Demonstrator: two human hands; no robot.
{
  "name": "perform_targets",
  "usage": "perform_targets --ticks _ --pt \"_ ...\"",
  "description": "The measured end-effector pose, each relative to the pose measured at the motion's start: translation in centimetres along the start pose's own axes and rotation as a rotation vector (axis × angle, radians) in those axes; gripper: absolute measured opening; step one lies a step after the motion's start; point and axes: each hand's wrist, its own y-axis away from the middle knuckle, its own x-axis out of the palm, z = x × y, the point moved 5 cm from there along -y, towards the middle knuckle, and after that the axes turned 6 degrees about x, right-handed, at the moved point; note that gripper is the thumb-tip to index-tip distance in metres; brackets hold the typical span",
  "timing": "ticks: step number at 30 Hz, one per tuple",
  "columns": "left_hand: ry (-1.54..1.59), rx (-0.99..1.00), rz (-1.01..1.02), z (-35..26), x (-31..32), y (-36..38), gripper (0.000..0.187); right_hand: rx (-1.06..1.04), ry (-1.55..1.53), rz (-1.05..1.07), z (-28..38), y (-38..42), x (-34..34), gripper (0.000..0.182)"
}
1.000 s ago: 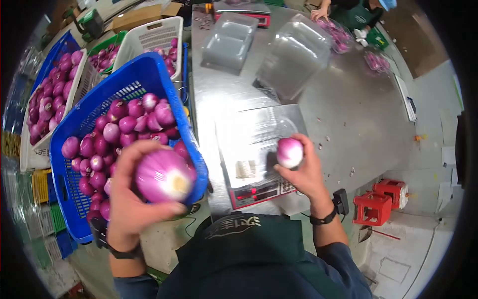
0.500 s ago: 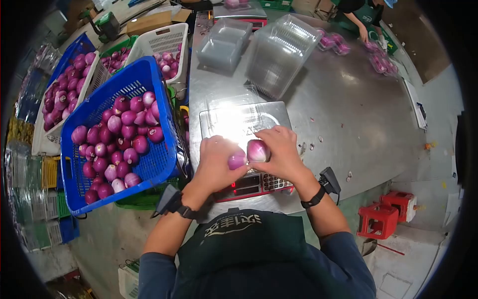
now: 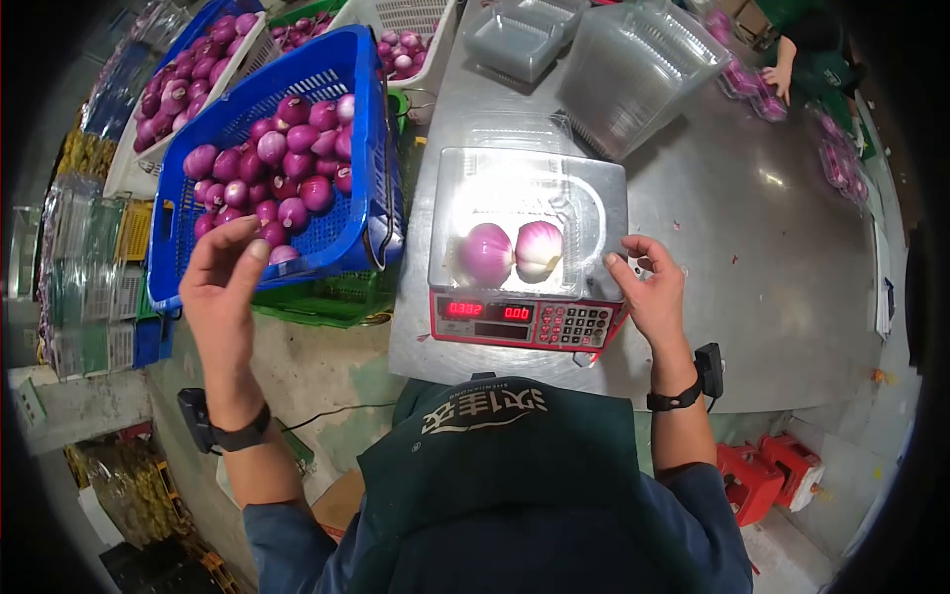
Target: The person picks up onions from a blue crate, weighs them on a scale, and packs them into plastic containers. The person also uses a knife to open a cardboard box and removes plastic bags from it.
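Two peeled red onions, one purple (image 3: 487, 254) and one paler (image 3: 539, 250), rest side by side on the metal plate of a digital scale (image 3: 522, 325), whose red display is lit. My left hand (image 3: 228, 277) is over the near edge of a blue basket (image 3: 166, 259) full of red onions, thumb and fingers apart, holding nothing. Beside the scale's right edge is my right hand (image 3: 648, 287), empty, its fingers bent but parted. A clear plastic tray seems to lie under the two onions; glare hides part of it.
Stacked clear trays (image 3: 633, 74) and more clear containers (image 3: 517, 45) stand behind the scale on the metal table (image 3: 732, 327). Packed onions (image 3: 841, 163) lie at the far right, near a co-worker's hand (image 3: 782, 71). Red stools (image 3: 747, 483) stand below right.
Both hands have let go of the two onions, which now sit on the scale. My left hand has moved left to the blue basket, my right hand to the scale's right side. The view has shifted.
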Motion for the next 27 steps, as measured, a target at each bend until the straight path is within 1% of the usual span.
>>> perform_targets --ticks 2,4,5,7,8,9,11,12,13,14,15,16,18,20,23,24,26,27 --pt "-0.057 -0.027 -0.015 0.4 -3.0 -0.9 0.028 -0.025 0.023 0.004 0.8 0.0 0.7 0.037" --pt "-0.139 -0.025 -0.009 1.4 -5.8 -2.8 0.024 -0.005 -0.037 0.030 2.0 0.0 1.8 0.037" --pt "-0.171 -0.031 0.036 1.8 -6.4 -3.8 0.022 -0.057 -0.019 0.023 2.9 0.1 2.2 0.037" --pt "-0.263 -0.038 0.116 2.7 -8.3 -6.9 0.018 -0.068 0.017 0.012 4.2 0.8 3.2 0.038" --pt "-0.293 -0.018 0.142 3.3 -8.8 -8.6 0.019 -0.068 0.061 0.005 5.0 0.8 3.9 0.039" --pt "-0.424 0.008 0.158 3.1 -8.8 -10.3 0.022 -0.105 0.047 0.008 6.0 0.9 4.6 0.039" --pt "-0.562 0.030 0.253 5.0 -9.5 -13.7 0.023 -0.165 0.213 -0.016 7.3 1.4 5.7 0.045" --pt "-0.665 0.059 0.306 6.0 -9.5 -15.2 0.025 -0.185 0.208 -0.019 7.7 1.4 6.2 0.045" --pt "-0.712 0.159 0.367 8.0 -9.5 -16.8 0.027 -0.248 0.275 -0.047 8.2 1.5 6.7 0.049" --pt "-0.702 0.129 0.410 9.3 -9.0 -17.8 0.027 -0.308 0.344 -0.079 8.5 1.6 7.1 0.053" --pt "-0.741 0.136 0.458 11.5 -8.7 -19.0 0.029 -0.283 0.388 -0.081 8.5 1.6 7.5 0.058" --pt "-0.780 0.143 0.508 13.9 -8.2 -20.0 0.031 -0.289 0.389 -0.093 8.8 1.7 7.8 0.058" --pt "-0.905 0.177 0.559 16.4 -6.2 -21.2 0.037 -0.282 0.449 -0.120 9.3 1.9 8.3 0.060" --pt "-0.966 0.356 0.538 20.7 -4.5 -22.0 0.038 -0.256 0.480 -0.145 9.8 2.1 8.7 0.060" --pt "-1.163 0.451 0.474 24.1 -1.1 -22.7 0.039 -0.241 0.532 -0.138 11.1 2.2 9.1 0.059" --pt "-1.147 0.464 0.477 25.0 -0.3 -22.8 0.039 -0.234 0.544 -0.152 11.2 2.2 9.1 0.059" --pt "-1.241 0.515 0.421 26.4 0.9 -23.3 0.036 -0.249 0.609 -0.121 11.2 2.2 9.3 0.061" --pt "-1.233 0.542 0.403 27.0 1.3 -23.3 0.036 -0.186 0.639 -0.080 11.4 2.1 9.5 0.066"
